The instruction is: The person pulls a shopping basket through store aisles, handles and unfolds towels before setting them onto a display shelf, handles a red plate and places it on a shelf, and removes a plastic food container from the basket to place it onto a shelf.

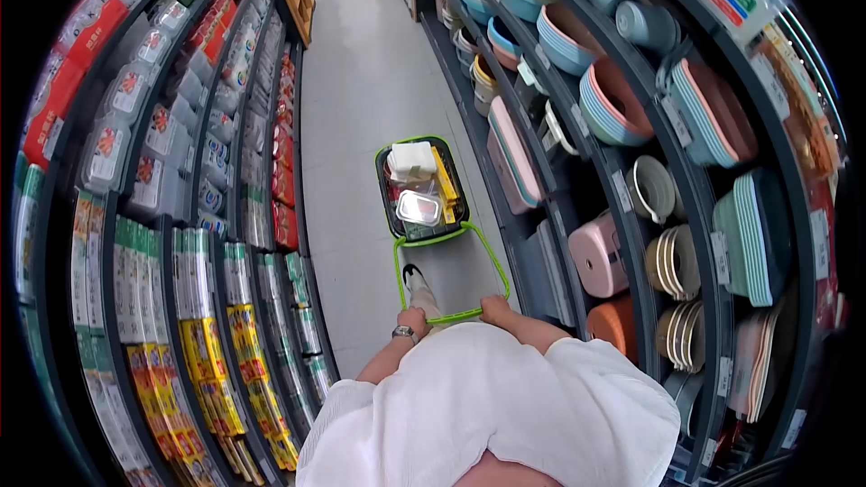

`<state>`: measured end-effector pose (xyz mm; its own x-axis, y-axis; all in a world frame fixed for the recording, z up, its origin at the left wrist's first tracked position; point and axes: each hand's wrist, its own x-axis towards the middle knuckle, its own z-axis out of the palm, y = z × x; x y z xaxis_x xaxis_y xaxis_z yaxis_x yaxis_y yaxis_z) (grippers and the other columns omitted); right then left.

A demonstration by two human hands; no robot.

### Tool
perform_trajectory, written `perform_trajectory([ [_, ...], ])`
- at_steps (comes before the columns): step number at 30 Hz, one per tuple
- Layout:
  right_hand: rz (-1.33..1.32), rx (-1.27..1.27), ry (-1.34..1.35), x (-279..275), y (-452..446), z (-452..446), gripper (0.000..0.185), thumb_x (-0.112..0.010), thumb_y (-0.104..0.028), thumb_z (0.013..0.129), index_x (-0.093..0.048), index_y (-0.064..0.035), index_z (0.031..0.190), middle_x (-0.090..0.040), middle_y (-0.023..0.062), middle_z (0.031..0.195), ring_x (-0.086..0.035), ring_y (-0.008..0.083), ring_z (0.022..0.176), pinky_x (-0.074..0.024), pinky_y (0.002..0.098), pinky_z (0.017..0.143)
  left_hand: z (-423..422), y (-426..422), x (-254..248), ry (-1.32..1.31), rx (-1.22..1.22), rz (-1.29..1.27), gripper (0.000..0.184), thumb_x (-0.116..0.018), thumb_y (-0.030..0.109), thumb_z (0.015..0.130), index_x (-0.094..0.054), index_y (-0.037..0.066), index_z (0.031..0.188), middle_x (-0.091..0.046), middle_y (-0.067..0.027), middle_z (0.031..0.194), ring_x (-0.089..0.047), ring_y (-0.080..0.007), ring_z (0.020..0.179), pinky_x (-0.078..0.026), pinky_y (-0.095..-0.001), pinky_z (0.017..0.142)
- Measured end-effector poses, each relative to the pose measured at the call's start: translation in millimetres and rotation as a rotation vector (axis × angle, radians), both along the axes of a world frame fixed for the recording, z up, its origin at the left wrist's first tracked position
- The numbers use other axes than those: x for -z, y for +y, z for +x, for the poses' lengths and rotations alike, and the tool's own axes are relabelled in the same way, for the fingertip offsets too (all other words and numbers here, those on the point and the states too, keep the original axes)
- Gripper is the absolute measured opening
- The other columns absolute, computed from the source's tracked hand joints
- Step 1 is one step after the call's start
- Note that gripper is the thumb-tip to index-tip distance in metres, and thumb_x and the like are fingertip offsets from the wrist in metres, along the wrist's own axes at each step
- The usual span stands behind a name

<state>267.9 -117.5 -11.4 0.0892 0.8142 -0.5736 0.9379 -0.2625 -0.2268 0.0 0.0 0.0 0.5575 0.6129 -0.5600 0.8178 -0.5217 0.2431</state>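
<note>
A black shopping basket with a green rim (386,200) stands on the aisle floor in front of me. Inside it lie a white package (412,160), a clear plastic container (419,207) and yellow boxes (446,184). Its long green handle (456,316) reaches back toward my body. My left hand (414,320), with a watch (405,333) at the wrist, is closed round the handle's left end. At the right end, my right hand (495,308) grips the same bar.
Shelves of packaged plastic containers (162,135) and boxed rolls (194,275) line the left side. On the right, shelves hold basins (616,101), bowls and a pink bin (598,255). The grey floor (356,63) runs ahead between them. A foot (412,278) shows behind the basket.
</note>
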Motion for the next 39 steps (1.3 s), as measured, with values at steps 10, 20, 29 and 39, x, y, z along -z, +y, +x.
perform_trajectory([
  [10,0.166,-0.014,-0.090,-32,219,22,0.026,-0.075,-0.023,0.072,-0.072,-0.0034,0.089,-0.072,0.0198,0.090,-0.069,0.0405,0.091,-0.0540,0.0517,0.086,2,212,2,-0.199,-0.004,0.081,0.030,-0.069,0.022,0.085,-0.064,0.003,0.107,-0.064,-0.0191,0.108,-0.070,-0.0373,0.089,-0.058,-0.0498,0.077],
  [20,0.351,0.143,-0.086,-71,348,59,0.032,-0.077,-0.021,0.071,-0.064,-0.0019,0.093,-0.070,0.0222,0.089,-0.067,0.0420,0.093,-0.0548,0.0514,0.085,49,331,-20,-0.402,-0.171,0.011,0.032,-0.067,0.014,0.083,-0.057,-0.001,0.110,-0.058,-0.0243,0.114,-0.064,-0.0454,0.099,-0.055,-0.0536,0.085],
  [29,0.153,-0.008,0.205,-54,471,129,0.038,-0.080,-0.036,0.072,-0.076,-0.0076,0.096,-0.074,0.0212,0.095,-0.071,0.0412,0.091,-0.0567,0.0500,0.083,78,428,30,-0.284,-0.163,-0.033,0.038,-0.071,0.017,0.081,-0.058,0.000,0.112,-0.056,-0.0222,0.118,-0.063,-0.0443,0.099,-0.056,-0.0549,0.083],
  [39,0.109,0.052,0.252,-60,632,211,0.035,-0.079,-0.032,0.072,-0.076,-0.0075,0.096,-0.074,0.0194,0.094,-0.071,0.0378,0.093,-0.0569,0.0472,0.084,201,596,-46,-0.088,-0.222,0.050,0.032,-0.068,0.018,0.086,-0.062,-0.001,0.111,-0.058,-0.0245,0.119,-0.064,-0.0439,0.103,-0.057,-0.0523,0.086],
])
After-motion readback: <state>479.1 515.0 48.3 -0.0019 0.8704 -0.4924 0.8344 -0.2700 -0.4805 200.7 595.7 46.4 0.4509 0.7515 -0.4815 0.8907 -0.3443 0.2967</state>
